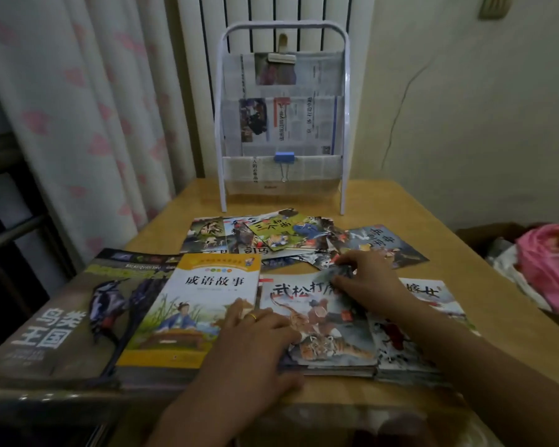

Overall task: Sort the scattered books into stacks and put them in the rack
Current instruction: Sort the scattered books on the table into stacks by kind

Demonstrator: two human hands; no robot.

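A white rack (346,130) lined with newspaper stands at the table's far side. Thin picture books (271,237) lie scattered in front of it. Nearer me lie a large bird book (62,317), an orange-edged story book (194,301), a stack topped by a tiger book (323,337) and another stack (433,298) to its right. My left hand (255,337) rests flat on the tiger book's left edge, a ring on one finger. My right hand (365,279) pinches the corner of a thin booklet (339,269) at the tiger book's top edge.
The wooden table (410,214) is bare to the right of the rack. A curtain (88,124) hangs at the left, a radiator behind the rack. A box with pink cloth (549,266) sits off the table's right side.
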